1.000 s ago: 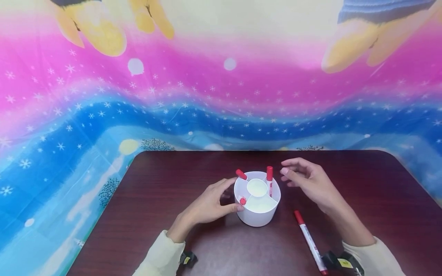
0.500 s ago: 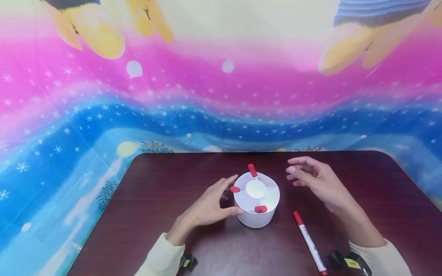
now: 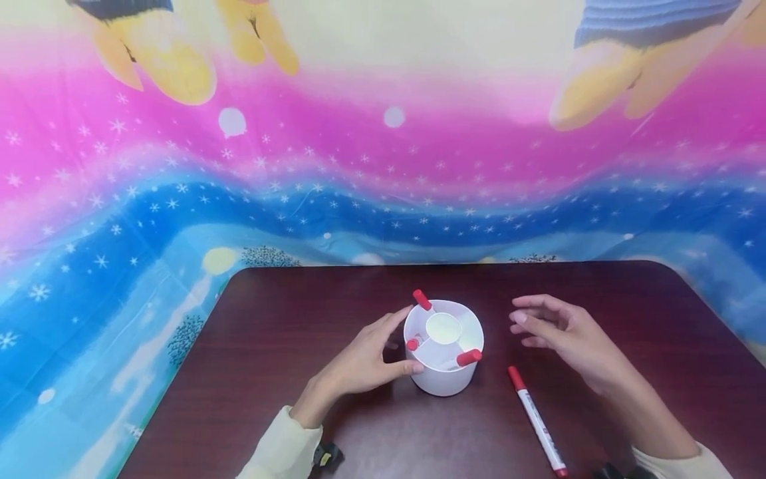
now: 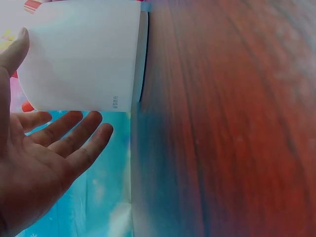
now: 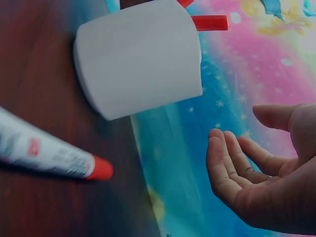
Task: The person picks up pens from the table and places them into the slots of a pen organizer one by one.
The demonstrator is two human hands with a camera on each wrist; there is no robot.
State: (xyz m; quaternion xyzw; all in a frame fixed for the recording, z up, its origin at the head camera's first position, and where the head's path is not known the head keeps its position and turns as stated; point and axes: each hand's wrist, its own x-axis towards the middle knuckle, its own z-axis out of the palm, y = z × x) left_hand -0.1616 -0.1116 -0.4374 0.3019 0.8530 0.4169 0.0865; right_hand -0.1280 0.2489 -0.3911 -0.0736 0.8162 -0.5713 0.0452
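Observation:
A round white divided pen holder [image 3: 444, 380] stands upright on the dark wooden table. Three red-capped markers lean in its outer compartments, one with its red cap [image 3: 469, 358] at the front rim. My left hand [image 3: 365, 356] curves beside the holder's left side, thumb at the front rim; in the left wrist view its fingers are loosely spread. My right hand [image 3: 559, 336] hovers right of the holder, apart from it, holding nothing, with relaxed fingers. Below that hand a white marker with a red cap [image 3: 538, 422] lies on the table; the right wrist view shows this marker [image 5: 47, 145] too.
The brown table [image 3: 299, 299] has rounded far corners. Behind it hangs a pink and blue snowflake-patterned cloth [image 3: 359, 179]. A black wrist device [image 3: 328, 457] is by the left sleeve.
The pen holder has turned counterclockwise as seen from above, carrying its markers round. My right hand has drawn away to the right and nearer to me. My left hand stays beside the holder.

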